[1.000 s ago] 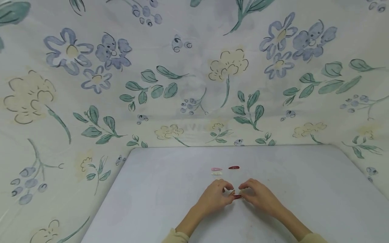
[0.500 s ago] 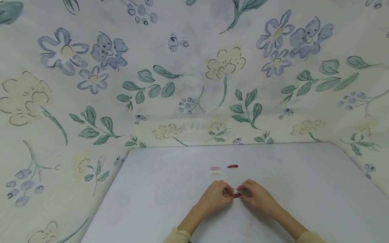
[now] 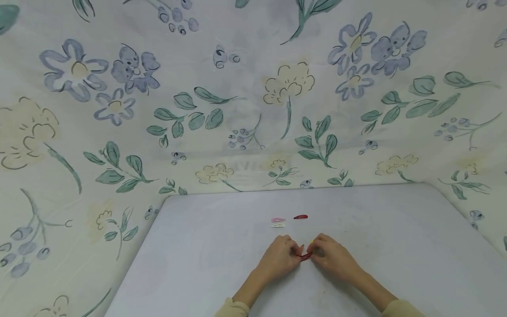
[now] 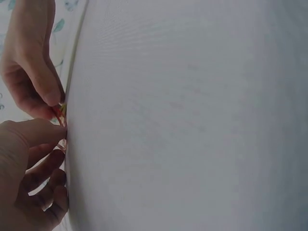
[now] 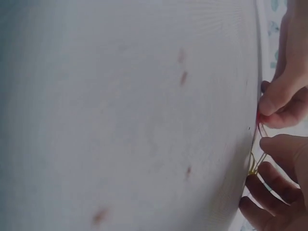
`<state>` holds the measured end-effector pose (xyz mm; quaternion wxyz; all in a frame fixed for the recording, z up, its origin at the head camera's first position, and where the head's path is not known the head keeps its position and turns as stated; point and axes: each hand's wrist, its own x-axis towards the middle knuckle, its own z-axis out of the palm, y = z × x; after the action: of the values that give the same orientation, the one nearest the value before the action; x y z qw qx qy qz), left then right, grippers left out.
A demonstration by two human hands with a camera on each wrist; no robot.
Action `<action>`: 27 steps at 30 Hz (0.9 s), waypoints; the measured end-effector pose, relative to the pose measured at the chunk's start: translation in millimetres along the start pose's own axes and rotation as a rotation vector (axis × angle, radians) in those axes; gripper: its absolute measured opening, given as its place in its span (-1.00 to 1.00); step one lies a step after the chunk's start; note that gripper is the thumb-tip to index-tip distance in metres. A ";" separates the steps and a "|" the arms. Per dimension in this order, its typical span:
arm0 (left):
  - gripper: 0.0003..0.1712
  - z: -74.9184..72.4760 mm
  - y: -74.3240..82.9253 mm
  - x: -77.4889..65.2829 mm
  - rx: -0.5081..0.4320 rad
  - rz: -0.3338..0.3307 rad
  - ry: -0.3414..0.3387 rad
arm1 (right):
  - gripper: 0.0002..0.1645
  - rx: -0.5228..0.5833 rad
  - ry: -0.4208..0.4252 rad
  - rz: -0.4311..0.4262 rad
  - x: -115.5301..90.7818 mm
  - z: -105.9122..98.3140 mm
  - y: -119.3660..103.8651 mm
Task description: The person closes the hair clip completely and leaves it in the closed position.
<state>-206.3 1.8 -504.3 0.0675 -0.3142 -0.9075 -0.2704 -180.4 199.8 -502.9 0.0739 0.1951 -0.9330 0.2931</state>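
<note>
Between my hands is a red snap hair clip (image 3: 306,256), slanting up to the right in the head view. My left hand (image 3: 278,260) pinches its left end with thumb and fingers. At the other end, my right hand (image 3: 334,256) pinches it too, and the two sets of fingertips nearly meet. A small orange piece (image 3: 302,248) sticks up by the left fingertips. In the right wrist view, a yellow clip-like loop (image 5: 252,166) shows at the right fingers. The fingers hide much of these small pieces.
Beyond the hands, a pink hair clip (image 3: 278,219), a white hair clip (image 3: 278,225) and another red hair clip (image 3: 300,216) lie on the white table (image 3: 214,237). A flower-patterned cloth (image 3: 245,167) rises behind the table's back edge.
The hands have drawn slightly closer together. The red hair clip between them has gone from nearly level to slanted, right end up. The clips on the table stay in place while the head view shifts slightly.
</note>
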 end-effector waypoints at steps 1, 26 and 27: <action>-0.93 0.3 -0.1 -0.2 -0.005 -0.003 -0.001 | -0.79 -0.008 -0.002 0.001 0.1 -0.1 -0.2; -0.92 -0.1 -0.3 -2.7 -0.026 -0.030 -0.018 | -0.83 -0.035 -0.013 0.035 0.5 2.9 -5.5; -0.93 0.2 -0.7 -2.3 -0.027 -0.034 -0.021 | -0.82 -0.037 -0.021 0.047 1.0 3.0 -6.1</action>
<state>-204.9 0.2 -505.5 0.0493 -0.3022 -0.9097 -0.2804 -179.0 193.1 -502.0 0.0608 0.1748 -0.9433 0.2757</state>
